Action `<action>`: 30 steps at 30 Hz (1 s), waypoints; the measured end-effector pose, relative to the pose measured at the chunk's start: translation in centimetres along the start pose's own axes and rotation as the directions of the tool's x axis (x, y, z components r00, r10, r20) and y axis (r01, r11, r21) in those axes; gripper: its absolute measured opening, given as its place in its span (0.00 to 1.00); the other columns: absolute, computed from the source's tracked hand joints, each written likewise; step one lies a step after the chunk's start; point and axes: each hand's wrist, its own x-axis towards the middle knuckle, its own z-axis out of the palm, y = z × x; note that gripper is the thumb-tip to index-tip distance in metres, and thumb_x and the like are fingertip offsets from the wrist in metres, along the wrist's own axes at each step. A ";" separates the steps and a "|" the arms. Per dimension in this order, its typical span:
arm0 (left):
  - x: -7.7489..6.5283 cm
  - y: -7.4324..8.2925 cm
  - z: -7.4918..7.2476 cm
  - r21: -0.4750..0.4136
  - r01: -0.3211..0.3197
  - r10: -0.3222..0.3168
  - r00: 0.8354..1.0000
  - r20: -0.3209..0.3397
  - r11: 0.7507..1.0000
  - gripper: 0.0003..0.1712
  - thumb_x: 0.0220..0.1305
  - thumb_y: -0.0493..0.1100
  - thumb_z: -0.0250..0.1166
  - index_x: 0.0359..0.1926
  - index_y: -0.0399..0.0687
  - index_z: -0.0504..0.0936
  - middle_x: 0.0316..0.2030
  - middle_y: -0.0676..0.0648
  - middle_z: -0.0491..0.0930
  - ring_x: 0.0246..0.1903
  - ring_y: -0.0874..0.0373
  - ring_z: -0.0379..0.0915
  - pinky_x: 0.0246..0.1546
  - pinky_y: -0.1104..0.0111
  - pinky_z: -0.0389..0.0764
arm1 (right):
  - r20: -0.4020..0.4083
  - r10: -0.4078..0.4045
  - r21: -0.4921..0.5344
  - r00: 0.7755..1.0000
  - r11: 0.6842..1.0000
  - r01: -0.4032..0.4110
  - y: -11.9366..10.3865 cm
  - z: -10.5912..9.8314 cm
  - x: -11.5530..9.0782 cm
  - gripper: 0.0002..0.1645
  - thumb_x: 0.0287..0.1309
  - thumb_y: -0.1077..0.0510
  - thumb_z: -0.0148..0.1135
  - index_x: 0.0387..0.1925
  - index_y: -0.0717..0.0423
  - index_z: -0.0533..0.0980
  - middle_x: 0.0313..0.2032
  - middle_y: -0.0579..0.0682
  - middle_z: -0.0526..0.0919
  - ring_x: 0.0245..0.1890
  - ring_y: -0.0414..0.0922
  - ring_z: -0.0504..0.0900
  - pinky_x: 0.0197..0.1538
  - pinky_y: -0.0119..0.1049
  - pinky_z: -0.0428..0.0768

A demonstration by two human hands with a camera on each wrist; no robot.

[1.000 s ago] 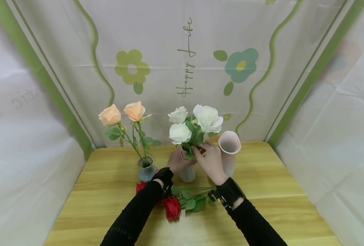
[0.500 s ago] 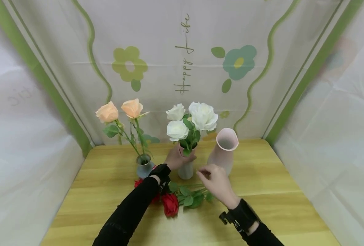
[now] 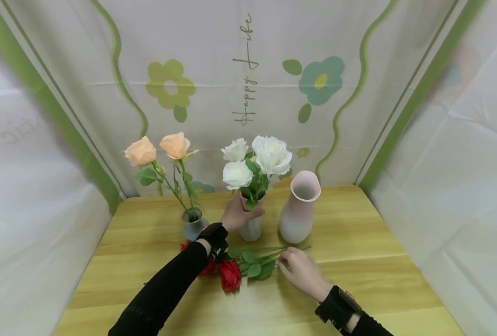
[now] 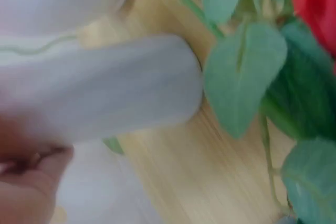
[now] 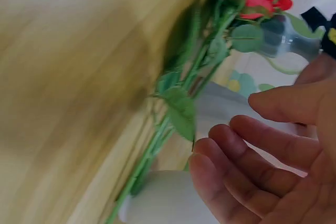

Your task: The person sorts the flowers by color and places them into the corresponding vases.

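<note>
My left hand grips a slim pink-and-white vase near its neck, and three white roses with green leaves stand in it. In the left wrist view the pale lower body of this vase stretches across, beside rose leaves. My right hand hovers at the stem end of the red roses, which lie on the table with their heads to the left. The right wrist view shows its fingers loosely bent with nothing between them, close to the green stems. My left forearm partly hides the red roses.
A wider pink-and-white vase without flowers stands right of the held one. At the left, a small blue-grey vase carries two peach roses. Behind the wooden table hangs a printed white cloth.
My right hand has let go of the leaves at the vase's mouth and moved down and toward me, to the red rose stems. The left hand keeps its grip on the vase.
</note>
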 end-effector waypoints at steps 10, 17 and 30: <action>-3.8 3.0 0.3 0.328 0.092 -0.135 0.985 0.111 0.940 0.32 0.75 0.45 0.57 0.66 0.22 0.61 0.55 0.26 0.71 0.52 0.40 0.74 0.48 0.54 0.76 | 0.002 0.026 -0.036 1.000 0.999 -0.025 2.3 0.6 -1.1 0.04 0.56 0.63 0.70 0.34 0.58 0.83 0.36 0.49 0.81 0.33 0.44 0.82 0.29 0.30 0.81; -5.7 6.1 0.9 0.445 0.116 -0.231 0.949 0.214 0.888 0.29 0.74 0.44 0.55 0.11 0.49 0.63 0.08 0.55 0.58 0.09 0.63 0.53 0.13 0.71 0.56 | -0.075 -0.012 -0.047 0.997 0.999 0.009 3.4 1.0 -1.2 0.02 0.62 0.62 0.66 0.34 0.57 0.83 0.30 0.44 0.77 0.28 0.38 0.77 0.26 0.29 0.77; -3.1 6.9 5.0 0.484 -0.177 -0.012 0.932 0.363 0.857 0.36 0.74 0.52 0.57 0.70 0.31 0.60 0.52 0.38 0.77 0.49 0.54 0.77 0.51 0.65 0.76 | 0.076 -0.239 -0.237 0.968 0.939 0.251 5.5 1.5 -1.3 0.25 0.52 0.72 0.68 0.54 0.66 0.77 0.51 0.59 0.79 0.50 0.52 0.79 0.47 0.41 0.82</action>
